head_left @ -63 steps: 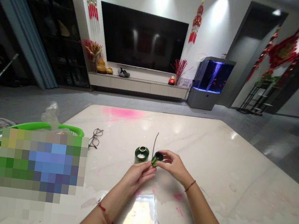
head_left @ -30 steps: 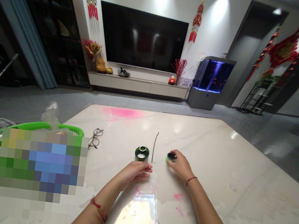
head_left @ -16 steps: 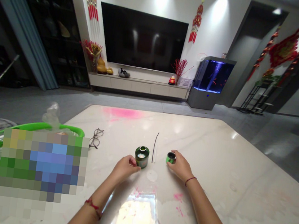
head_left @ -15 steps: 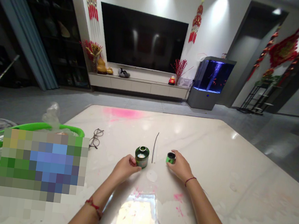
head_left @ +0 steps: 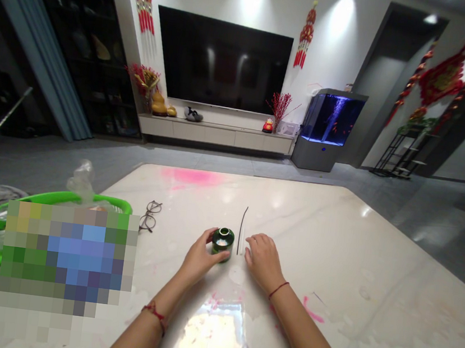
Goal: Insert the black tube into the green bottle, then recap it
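Observation:
A dark green glass bottle (head_left: pixel 222 245) with a pale ring at its open neck stands upright on the table. My left hand (head_left: pixel 202 254) is closed round its left side, thumb across the front. Right of the bottle lie a thin black stick (head_left: pixel 241 231) and a whitish, see-through strip (head_left: pixel 243 242). My right hand (head_left: pixel 264 261) hovers beside the strip, fingers curved, with a gap between thumb and forefinger. The small green cap is out of sight; whether my right hand covers it I cannot tell.
Eyeglasses (head_left: pixel 150 216) lie left of the bottle. A green basket (head_left: pixel 112 202) with a plastic bag stands at the left, its contents blurred out. Pink stains (head_left: pixel 192 176) mark the white table (head_left: pixel 374 259). Beyond are a television (head_left: pixel 223 60) and a fish tank (head_left: pixel 327 123).
My right hand has moved left from the green cap to the strip, and the cap no longer shows. My left hand stays on the bottle, which is shifted very slightly right in view.

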The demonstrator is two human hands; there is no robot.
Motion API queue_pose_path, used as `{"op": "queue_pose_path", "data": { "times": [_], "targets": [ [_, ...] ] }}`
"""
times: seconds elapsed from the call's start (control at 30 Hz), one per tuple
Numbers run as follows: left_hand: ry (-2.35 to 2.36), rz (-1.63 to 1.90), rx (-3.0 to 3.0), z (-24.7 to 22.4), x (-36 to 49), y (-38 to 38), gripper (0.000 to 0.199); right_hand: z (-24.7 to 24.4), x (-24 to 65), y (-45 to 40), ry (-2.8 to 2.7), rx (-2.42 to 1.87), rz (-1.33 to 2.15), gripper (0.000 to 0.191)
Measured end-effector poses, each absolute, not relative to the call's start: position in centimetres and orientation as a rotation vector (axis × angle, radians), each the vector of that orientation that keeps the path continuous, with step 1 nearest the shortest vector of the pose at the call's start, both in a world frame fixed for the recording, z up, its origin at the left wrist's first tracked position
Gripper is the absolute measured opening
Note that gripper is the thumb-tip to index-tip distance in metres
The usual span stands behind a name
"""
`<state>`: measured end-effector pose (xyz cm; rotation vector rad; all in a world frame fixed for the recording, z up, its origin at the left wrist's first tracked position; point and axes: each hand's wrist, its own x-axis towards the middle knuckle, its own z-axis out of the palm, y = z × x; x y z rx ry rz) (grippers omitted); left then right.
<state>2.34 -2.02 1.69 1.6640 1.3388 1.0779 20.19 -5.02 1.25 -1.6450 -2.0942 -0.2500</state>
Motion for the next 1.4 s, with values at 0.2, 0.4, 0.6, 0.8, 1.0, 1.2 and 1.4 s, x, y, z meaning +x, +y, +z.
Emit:
{"op": "queue_pose_path", "data": {
  "times": [0.2, 0.4, 0.6, 0.8, 1.0, 1.2, 1.4],
  "targets": [
    [1.314, 1.099, 1.720, 0.8, 2.5, -1.6, 0.066, 0.7, 19.3, -4.6, -2.323, -1.626, -0.313, 0.019],
    [1.379, 1.070, 1.737, 1.3, 2.5, -1.7, 0.064, 0.1, 18.8, -4.1, -2.369, -1.609, -0.335, 0.015],
    [1.421, 1.076, 1.716, 1.7, 2.6, -2.1, 0.060, 0.4, 18.3, -3.9, -2.269, -1.743, -0.311, 0.014],
    [1.467, 1.105, 1.677, 1.9, 2.7, -2.3, 0.059, 0.5, 18.1, -3.8, -2.233, -1.809, -0.311, 0.015],
    [1.527, 1.126, 1.659, 2.0, 2.5, -2.2, 0.062, 0.5, 18.1, -3.8, -2.182, -1.864, -0.328, 0.015],
    [1.534, 1.161, 1.633, 2.2, 2.4, -2.2, 0.060, 0.7, 18.0, -4.0, -2.148, -1.913, -0.291, 0.016],
    [1.538, 1.165, 1.639, 2.2, 2.6, -2.5, 0.059, 1.9, 18.5, -4.1, -1.894, -2.006, -0.157, 0.017]
  ]
}}
